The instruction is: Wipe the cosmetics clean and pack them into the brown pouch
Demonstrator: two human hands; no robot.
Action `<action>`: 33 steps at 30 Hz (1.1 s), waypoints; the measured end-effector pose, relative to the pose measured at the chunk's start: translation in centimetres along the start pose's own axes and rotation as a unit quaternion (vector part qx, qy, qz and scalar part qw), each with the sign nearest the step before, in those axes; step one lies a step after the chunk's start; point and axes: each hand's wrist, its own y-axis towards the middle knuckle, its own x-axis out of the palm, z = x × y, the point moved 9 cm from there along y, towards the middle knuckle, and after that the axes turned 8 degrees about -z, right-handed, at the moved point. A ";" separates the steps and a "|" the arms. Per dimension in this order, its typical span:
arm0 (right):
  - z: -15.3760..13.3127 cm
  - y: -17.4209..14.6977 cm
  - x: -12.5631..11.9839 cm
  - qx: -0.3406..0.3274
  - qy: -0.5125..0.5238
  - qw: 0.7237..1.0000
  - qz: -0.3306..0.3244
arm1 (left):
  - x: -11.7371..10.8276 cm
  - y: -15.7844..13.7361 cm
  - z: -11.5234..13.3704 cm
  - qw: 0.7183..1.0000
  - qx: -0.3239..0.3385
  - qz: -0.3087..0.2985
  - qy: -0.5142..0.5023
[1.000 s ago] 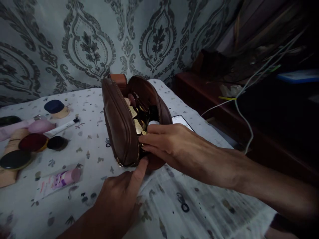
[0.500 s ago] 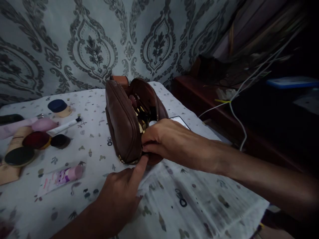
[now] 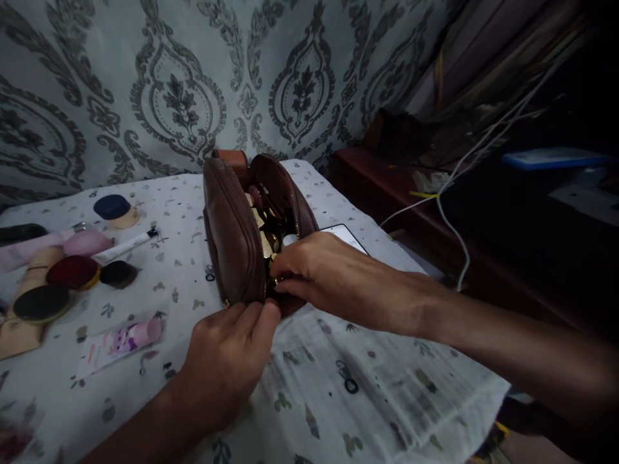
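Note:
A brown zip bag (image 3: 235,238) stands upright with its mouth open, showing gold-coloured and white items inside. My left hand (image 3: 232,351) is closed on the bag's near lower edge, fingertips pressed against the leather. At the near end of the opening, my right hand (image 3: 312,264) is pinched on a small gold-coloured piece that looks like the zipper pull (image 3: 275,281); the fingers hide most of it. Behind that hand lies a phone (image 3: 345,237) with a lit screen, partly covered.
Left on the patterned cloth (image 3: 184,348) lie a pink-capped tube (image 3: 123,341), a white tube (image 3: 128,246), a blue-lidded jar (image 3: 116,211), a pink sponge (image 3: 87,243) and several other cosmetics. White cables (image 3: 452,219) hang at the right over a dark red ledge (image 3: 362,177).
My left hand has moved from one extended finger at the bag's bottom to several fingers closed on its edge. My right hand and the bag's mouth have shifted slightly left.

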 end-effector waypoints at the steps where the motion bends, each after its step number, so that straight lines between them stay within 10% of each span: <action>1: -0.2 0.1 0.0 -0.012 -0.001 1.000 -0.004 | -0.1 0.1 -0.1 1.000 -0.001 0.010 -0.021; 9: -0.4 1.2 -0.5 -0.021 -0.022 0.999 -0.020 | -0.2 0.4 -0.8 0.992 -0.006 0.044 -0.115; 16: -0.3 0.5 -0.6 -0.038 -0.005 0.999 -0.002 | 1.0 0.7 -0.8 0.995 -0.050 -0.090 -0.015; 33: -0.2 -0.5 -1.5 0.005 -0.019 1.000 0.020 | 1.1 -0.5 -0.5 0.997 -0.043 -0.058 -0.018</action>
